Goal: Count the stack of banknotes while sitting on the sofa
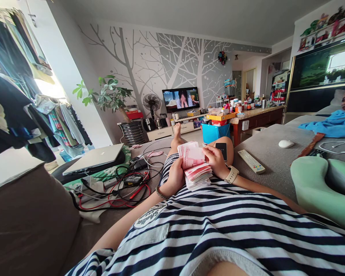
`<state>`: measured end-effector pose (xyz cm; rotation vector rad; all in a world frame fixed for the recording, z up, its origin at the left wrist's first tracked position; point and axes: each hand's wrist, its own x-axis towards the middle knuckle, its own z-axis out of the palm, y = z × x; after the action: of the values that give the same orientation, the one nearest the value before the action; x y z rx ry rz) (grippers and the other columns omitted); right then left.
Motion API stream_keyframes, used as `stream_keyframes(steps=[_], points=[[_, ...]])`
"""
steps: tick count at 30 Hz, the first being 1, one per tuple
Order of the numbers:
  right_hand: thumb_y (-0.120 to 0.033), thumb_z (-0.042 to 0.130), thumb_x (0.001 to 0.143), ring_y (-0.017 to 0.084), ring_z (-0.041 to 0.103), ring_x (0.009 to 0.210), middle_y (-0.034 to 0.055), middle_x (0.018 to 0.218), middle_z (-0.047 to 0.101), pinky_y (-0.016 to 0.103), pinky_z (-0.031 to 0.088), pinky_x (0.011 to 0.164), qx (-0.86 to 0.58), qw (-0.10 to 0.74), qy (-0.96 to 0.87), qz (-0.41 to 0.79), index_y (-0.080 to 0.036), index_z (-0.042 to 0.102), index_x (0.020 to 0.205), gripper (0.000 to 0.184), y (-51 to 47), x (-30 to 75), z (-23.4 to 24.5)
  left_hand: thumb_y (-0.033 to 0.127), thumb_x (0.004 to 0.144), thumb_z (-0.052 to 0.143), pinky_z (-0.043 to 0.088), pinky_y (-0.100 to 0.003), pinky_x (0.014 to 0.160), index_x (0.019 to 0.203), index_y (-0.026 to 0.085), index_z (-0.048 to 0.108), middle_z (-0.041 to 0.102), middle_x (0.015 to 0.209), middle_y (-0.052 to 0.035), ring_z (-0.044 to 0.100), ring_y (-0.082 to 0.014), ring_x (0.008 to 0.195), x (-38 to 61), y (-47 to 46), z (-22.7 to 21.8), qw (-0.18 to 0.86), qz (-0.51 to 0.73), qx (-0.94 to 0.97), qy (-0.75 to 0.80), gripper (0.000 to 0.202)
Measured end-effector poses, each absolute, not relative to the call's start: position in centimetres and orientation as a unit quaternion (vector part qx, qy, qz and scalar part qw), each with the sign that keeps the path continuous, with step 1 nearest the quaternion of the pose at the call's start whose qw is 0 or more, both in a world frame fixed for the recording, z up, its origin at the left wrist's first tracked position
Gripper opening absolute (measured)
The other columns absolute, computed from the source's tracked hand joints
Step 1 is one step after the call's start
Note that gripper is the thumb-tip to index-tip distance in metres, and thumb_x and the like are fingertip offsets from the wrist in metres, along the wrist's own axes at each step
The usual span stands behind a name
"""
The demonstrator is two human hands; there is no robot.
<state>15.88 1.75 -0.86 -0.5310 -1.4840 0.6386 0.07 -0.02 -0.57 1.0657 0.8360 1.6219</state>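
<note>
A thick, folded stack of red-and-white banknotes [199, 174] rests above my lap, its edges fanned out toward me. Closed around the stack's left side is my left hand [175, 178], thumb on the front. The fingers of my right hand [217, 161] pinch the upper right edge of a raised banknote [193, 154]. Just behind the right hand, a dark phone-like device [221, 151] lies by my bent leg. A striped garment [207, 214] covers my body under both hands.
On the sofa to the right are a remote control [251, 161], a white mouse [286, 143] and a green neck-pillow-shaped cushion [310, 180]. To the left lie a laptop [93, 158] and tangled cables [135, 180]. Beyond my legs stand a blue bin [214, 133] and a cluttered table [258, 111].
</note>
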Motion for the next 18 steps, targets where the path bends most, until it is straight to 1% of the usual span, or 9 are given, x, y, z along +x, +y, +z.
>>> stream_keyframes(steps=[4, 7, 10, 12, 15, 18], points=[[-0.051, 0.055, 0.091, 0.014, 0.037, 0.056, -0.0018, 0.059, 0.042, 0.028, 0.028, 0.054, -0.223, 0.661, -0.656, 0.288, -0.020, 0.051, 0.067, 0.039, 1.6, 15.9, -0.8, 0.031, 0.070, 0.063, 0.043, -0.027, 0.053, 0.057, 0.021, 0.058, 0.056, 0.055, 0.0003, 0.050, -0.0157, 0.057, 0.1, -0.2, -0.5, 0.482, 0.672, 0.445, 0.343, 0.017], [-0.050, 0.055, 0.091, 0.014, 0.038, 0.057, -0.0018, 0.060, 0.042, 0.028, 0.028, 0.054, -0.214, 0.661, -0.658, 0.292, -0.020, 0.051, 0.068, 0.038, 1.6, 15.9, -0.8, 0.028, 0.070, 0.063, 0.045, -0.027, 0.057, 0.056, 0.021, 0.059, 0.057, 0.055, -0.0006, 0.054, -0.0178, 0.062, 0.1, -0.4, -0.3, 0.461, 0.681, 0.446, 0.353, 0.016], [-0.052, 0.055, 0.090, 0.014, 0.039, 0.057, -0.0016, 0.059, 0.043, 0.028, 0.030, 0.054, -0.220, 0.662, -0.657, 0.284, -0.020, 0.052, 0.068, 0.040, 1.6, 15.9, -0.8, 0.027, 0.069, 0.064, 0.047, -0.028, 0.060, 0.056, 0.020, 0.059, 0.058, 0.057, -0.0015, 0.057, -0.0200, 0.069, 0.1, -0.7, -0.2, 0.447, 0.683, 0.451, 0.362, 0.016], [-0.055, 0.055, 0.090, 0.014, 0.040, 0.056, -0.0017, 0.058, 0.043, 0.027, 0.031, 0.053, -0.223, 0.666, -0.654, 0.279, -0.020, 0.051, 0.066, 0.043, 1.6, 15.9, -0.8, 0.027, 0.068, 0.065, 0.047, -0.027, 0.058, 0.055, 0.020, 0.059, 0.060, 0.058, -0.0014, 0.057, -0.0193, 0.068, 0.0, -0.6, -0.2, 0.445, 0.683, 0.458, 0.356, 0.015], [-0.058, 0.054, 0.089, 0.013, 0.040, 0.051, -0.0018, 0.055, 0.046, 0.027, 0.030, 0.050, -0.216, 0.668, -0.644, 0.305, -0.020, 0.053, 0.067, 0.044, 1.5, 15.7, -0.8, 0.028, 0.065, 0.067, 0.047, -0.026, 0.057, 0.059, 0.019, 0.061, 0.063, 0.062, -0.0016, 0.057, -0.0181, 0.065, -0.2, -0.2, -0.5, 0.467, 0.676, 0.461, 0.335, 0.012], [-0.061, 0.051, 0.090, 0.013, 0.044, 0.045, -0.0013, 0.050, 0.052, 0.027, 0.032, 0.048, -0.196, 0.654, -0.636, 0.359, -0.020, 0.056, 0.074, 0.044, 1.4, 15.5, -0.9, 0.033, 0.064, 0.071, 0.049, -0.028, 0.062, 0.067, 0.016, 0.065, 0.067, 0.070, -0.0026, 0.059, -0.0173, 0.066, -0.4, 0.3, -1.0, 0.505, 0.666, 0.450, 0.316, 0.018]])
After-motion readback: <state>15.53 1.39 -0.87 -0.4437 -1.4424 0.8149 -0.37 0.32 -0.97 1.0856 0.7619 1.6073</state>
